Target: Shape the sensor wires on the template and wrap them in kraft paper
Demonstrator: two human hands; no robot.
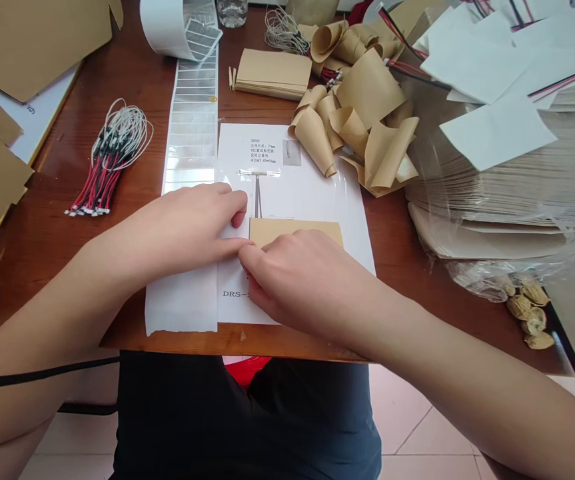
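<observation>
A flat tan paper piece (294, 230) lies on a white printed sheet (352, 267), its lower part hidden under my right hand. My right hand (302, 273) is closed over it, fingers curled under and thumb side at its left edge; whatever is in the fingers is hidden. From the left comes my left hand (200, 223), thumb stretched out to that same edge and meeting the right hand's fingers. Its index finger is bent and stands apart from the thumb. Beneath the left hand runs a strip of clear labels (192, 133) on white backing.
The label roll (167, 30) stands at the back. A bundle of red, black and white wires (110, 160) lies left. Behind are a tan paper stack (272, 70) and curled brown paper (367, 127). A tall bagged stack (507, 200) and walnut shells (534, 317) are right.
</observation>
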